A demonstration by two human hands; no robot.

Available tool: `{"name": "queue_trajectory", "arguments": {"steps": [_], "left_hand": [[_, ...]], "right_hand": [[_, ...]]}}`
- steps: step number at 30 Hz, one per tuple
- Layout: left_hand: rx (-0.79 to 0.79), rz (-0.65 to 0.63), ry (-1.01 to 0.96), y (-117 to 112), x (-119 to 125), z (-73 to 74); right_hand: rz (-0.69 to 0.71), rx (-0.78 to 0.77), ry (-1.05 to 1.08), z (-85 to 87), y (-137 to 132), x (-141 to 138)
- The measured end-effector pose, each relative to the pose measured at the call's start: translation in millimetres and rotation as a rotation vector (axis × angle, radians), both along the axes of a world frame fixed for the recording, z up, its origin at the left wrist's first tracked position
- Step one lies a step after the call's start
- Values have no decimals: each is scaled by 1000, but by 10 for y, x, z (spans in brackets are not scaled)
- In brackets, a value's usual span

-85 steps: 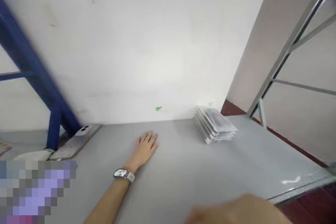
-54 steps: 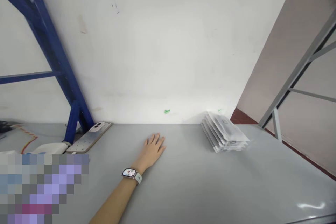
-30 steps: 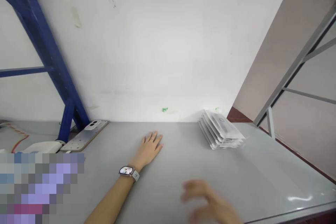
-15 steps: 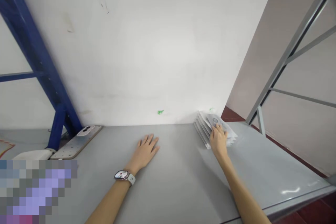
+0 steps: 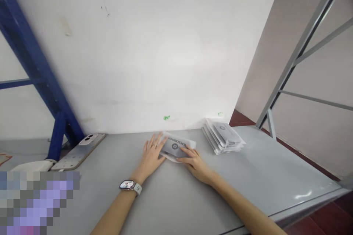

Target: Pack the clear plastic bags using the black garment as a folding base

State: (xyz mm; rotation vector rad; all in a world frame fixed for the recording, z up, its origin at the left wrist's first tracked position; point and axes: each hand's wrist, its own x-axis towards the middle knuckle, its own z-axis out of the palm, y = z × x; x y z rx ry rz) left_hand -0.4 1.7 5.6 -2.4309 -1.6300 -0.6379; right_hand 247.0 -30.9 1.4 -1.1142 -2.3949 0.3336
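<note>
On the table [image 5: 171, 200], close to the middle of the far edge: one frosted packet [image 5: 176, 147], lying flat, with a dark panel showing through, a round emblem at its centre and dark lettering partly covered by the fingers. Over its left end, the left hand [image 5: 151, 153], palm down, fingers spread wide, fingertips touching the packet, thumb apart at the near left corner. On one finger, a ring [image 5: 153, 144]; around the wrist, a watch [image 5: 127, 184] with a lit face and pale strap. Over the packet's right part, the right hand [image 5: 196, 163], back upward, fingers narrowly parted and laid on the surface. Cannot tell whether pinching the packet or only resting on it.

Farther right along the far edge, toward the far right corner and next to the white wall [image 5: 176, 51]: a pile of similar packets [image 5: 224, 138], unevenly stacked, left edges fanned, another round emblem on top. Not touching the single packet.

Toward the left of the far edge: a phone [image 5: 78, 153], camera side up, beside the foot of a blue post [image 5: 40, 68]. Just nearer, a white object [image 5: 31, 165], partly hidden by pixelation. Beyond the right edge, a grey metal frame [image 5: 279, 92].
</note>
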Motion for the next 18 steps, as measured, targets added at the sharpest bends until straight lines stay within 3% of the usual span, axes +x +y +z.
{"name": "queue_trajectory", "arguments": {"steps": [4, 8, 12, 18], "left_hand": [[-152, -123, 71, -33, 7, 10], [-131, 4, 71, -50, 8, 1], [-111, 66, 76, -103, 52, 88], [-27, 91, -22, -99, 115, 221]], "right_hand": [[59, -116, -27, 55, 142, -16], [79, -183, -31, 136, 328, -74], [100, -220, -24, 283, 423, -115], [15, -98, 82, 465, 570, -200]]}}
